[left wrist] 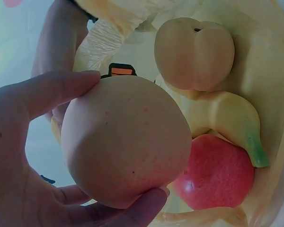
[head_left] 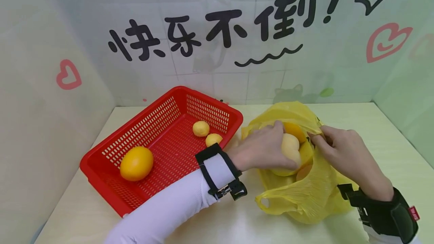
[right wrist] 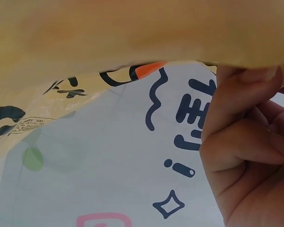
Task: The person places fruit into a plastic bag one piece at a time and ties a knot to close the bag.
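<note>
Left hand (head_left: pixel 261 146) grips a peach (left wrist: pixel 128 142), my right hand (head_left: pixel 352 157) pinches the bag (head_left: pixel 315 195); basket (head_left: pixel 171 151) has three fruits (head_left: pixel 136 163), bag has others (left wrist: pixel 215 172): work seems unfinished.

Covered, cropped, too fine
The left sleeve (head_left: pixel 166 208) hides much of the near right side of the red basket (head_left: pixel 87 165); a wrist strap (head_left: pixel 208 153) overlaps a small yellow fruit (head_left: pixel 213 139) by its right corner. The left hand (head_left: pixel 264 148) partly covers the pale fruit (left wrist: pixel 128 137). The near edge of the tabletop (head_left: pixel 369 123) falls outside the head view; fine print (right wrist: pixel 32 124) on the yellow bag (head_left: pixel 310 199) is unreadably small.
</note>
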{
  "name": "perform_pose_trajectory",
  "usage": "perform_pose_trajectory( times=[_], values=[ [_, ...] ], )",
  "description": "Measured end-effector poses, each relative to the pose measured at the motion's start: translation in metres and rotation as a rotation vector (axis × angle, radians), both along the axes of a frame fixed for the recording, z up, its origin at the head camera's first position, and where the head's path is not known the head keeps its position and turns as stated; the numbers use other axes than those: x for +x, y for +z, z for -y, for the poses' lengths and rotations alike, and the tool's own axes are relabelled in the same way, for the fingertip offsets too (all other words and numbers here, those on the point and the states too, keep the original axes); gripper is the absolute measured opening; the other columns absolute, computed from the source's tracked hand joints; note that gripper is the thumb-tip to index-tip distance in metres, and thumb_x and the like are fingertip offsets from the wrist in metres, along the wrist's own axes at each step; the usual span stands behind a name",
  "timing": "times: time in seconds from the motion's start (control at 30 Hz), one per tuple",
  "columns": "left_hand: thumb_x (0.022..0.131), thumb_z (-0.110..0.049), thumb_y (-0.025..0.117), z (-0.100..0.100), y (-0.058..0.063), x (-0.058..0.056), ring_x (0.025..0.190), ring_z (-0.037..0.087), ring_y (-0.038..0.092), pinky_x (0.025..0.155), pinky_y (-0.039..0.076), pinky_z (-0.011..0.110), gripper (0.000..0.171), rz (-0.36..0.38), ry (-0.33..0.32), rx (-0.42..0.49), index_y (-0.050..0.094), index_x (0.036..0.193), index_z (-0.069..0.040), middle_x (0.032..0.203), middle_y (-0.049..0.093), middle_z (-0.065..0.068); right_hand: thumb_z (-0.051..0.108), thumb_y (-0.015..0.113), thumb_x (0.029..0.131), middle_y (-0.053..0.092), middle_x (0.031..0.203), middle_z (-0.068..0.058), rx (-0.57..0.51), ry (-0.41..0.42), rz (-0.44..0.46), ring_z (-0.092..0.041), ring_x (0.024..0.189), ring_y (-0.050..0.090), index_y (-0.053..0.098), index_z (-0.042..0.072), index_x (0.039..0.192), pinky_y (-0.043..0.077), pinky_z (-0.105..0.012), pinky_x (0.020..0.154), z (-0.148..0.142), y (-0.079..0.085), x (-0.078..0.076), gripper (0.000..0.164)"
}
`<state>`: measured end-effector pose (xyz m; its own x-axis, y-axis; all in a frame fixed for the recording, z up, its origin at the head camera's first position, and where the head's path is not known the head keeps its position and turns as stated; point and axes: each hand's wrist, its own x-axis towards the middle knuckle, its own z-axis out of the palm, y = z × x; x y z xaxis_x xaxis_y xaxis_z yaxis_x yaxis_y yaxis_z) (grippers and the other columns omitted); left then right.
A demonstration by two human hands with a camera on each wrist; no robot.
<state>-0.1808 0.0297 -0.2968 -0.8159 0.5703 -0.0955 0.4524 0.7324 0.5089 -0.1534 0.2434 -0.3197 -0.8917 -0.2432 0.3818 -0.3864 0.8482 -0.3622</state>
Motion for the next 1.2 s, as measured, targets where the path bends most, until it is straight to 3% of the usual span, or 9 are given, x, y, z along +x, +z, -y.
perform_pose_trajectory(
  times=[0.3, 0.73, 0.97, 1.2],
  values=[
    [0.075, -0.049, 0.076, -0.012, -0.003, -0.001, 0.072, 0.011, 0.058, 0.058, 0.046, 0.019, 0.061, 0.006, -0.055, -0.013, 0.046, 0.114, -0.014, 0.088, 0.057, -0.003, 0.018, 0.059, 0.098, 0.028, 0.055, 0.008, 0.009, -0.002, -0.029, -0.002, 0.045, 0.022, 0.050, 0.016, 0.069, 0.023, -0.023, 0.044, 0.000, 0.001, -0.001, 0.031],
    [0.076, -0.042, 0.074, -0.035, -0.013, -0.003, 0.067, 0.011, 0.058, 0.055, 0.045, 0.019, 0.056, 0.008, -0.051, -0.025, 0.046, 0.115, -0.014, 0.082, 0.055, -0.003, 0.017, 0.058, 0.098, 0.030, 0.054, 0.008, -0.004, -0.004, -0.034, -0.002, 0.044, 0.024, 0.049, 0.015, 0.067, 0.024, -0.023, 0.043, 0.001, 0.001, -0.001, 0.032],
    [0.077, -0.043, 0.076, -0.045, -0.023, -0.006, 0.079, 0.007, 0.057, 0.061, 0.045, 0.015, 0.055, 0.016, -0.057, 0.015, 0.048, 0.117, -0.016, 0.091, 0.056, -0.005, 0.016, 0.058, 0.097, 0.031, 0.053, 0.007, -0.022, -0.018, -0.012, -0.002, 0.043, 0.025, 0.050, 0.014, 0.069, 0.025, -0.023, 0.042, 0.002, 0.002, 0.000, 0.029],
    [0.076, -0.048, 0.075, -0.051, -0.031, -0.007, 0.097, 0.007, 0.049, 0.069, 0.043, 0.014, 0.055, -0.018, -0.014, 0.019, 0.053, 0.118, -0.020, 0.106, 0.053, -0.003, 0.015, 0.059, 0.096, 0.030, 0.053, 0.007, -0.037, -0.022, -0.024, -0.002, 0.043, 0.025, 0.047, 0.014, 0.067, 0.023, -0.023, 0.042, 0.002, 0.002, 0.000, 0.031]
  ],
)
